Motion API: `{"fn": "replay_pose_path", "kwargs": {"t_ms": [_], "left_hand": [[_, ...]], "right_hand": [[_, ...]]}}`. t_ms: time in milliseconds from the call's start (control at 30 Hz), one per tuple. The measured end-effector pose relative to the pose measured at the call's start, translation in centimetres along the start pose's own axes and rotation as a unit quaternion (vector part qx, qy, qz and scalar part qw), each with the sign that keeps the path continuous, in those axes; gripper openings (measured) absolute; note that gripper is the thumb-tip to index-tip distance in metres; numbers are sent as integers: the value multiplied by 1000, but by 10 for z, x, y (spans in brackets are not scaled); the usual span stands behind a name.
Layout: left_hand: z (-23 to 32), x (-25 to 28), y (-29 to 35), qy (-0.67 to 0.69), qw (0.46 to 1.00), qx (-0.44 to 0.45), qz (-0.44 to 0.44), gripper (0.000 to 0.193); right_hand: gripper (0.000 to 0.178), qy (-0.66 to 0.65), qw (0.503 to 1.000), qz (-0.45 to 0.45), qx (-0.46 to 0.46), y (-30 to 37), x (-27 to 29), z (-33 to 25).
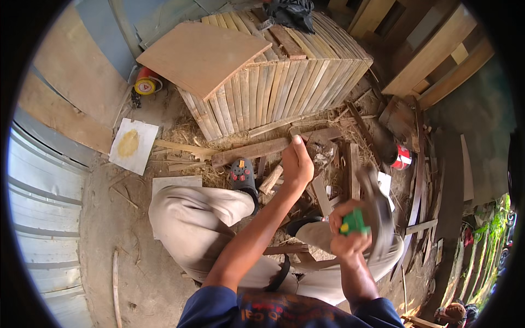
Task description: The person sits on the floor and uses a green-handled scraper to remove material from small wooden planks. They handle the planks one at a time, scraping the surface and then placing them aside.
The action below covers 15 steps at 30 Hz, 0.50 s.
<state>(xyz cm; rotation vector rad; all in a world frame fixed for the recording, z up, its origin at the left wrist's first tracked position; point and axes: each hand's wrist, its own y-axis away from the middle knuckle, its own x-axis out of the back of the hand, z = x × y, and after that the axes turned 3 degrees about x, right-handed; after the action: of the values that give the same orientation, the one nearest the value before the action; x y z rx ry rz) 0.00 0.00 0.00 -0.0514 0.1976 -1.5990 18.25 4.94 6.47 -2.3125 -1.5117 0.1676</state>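
Observation:
My left hand (300, 164) is closed with its thumb up, above a reddish wooden plank (249, 151) on the ground. What its fingers hold, if anything, is hidden. My right hand (350, 235), lower and to the right, grips a green-handled tool (355, 221) with a yellow spot. A long, curved, brownish-grey part (376, 210) beside this hand is smeared by motion, so its kind is unclear. Between my bent legs lie wood pieces, among them a short block (271, 179) near my clog (242, 174).
Ahead stands a slatted wooden structure (284, 90), with a flat brown board (205, 54) and a black plastic bag (290, 15) on top. A stained white sheet (133, 146) and a red-yellow container (146, 82) are at left. A red can (402, 157) lies at right among scrap wood.

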Motion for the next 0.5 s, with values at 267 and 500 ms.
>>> {"fn": "replay_pose_path", "kwargs": {"t_ms": [267,500], "left_hand": [[-6,0,-22,28,999,-33,7,66],[-5,-10,-6,56,998,-34,16,64]], "right_hand": [[42,119,990,65,-35,-26,-24,-2],[25,179,983,-11,31,-40,-26,-21]]}}
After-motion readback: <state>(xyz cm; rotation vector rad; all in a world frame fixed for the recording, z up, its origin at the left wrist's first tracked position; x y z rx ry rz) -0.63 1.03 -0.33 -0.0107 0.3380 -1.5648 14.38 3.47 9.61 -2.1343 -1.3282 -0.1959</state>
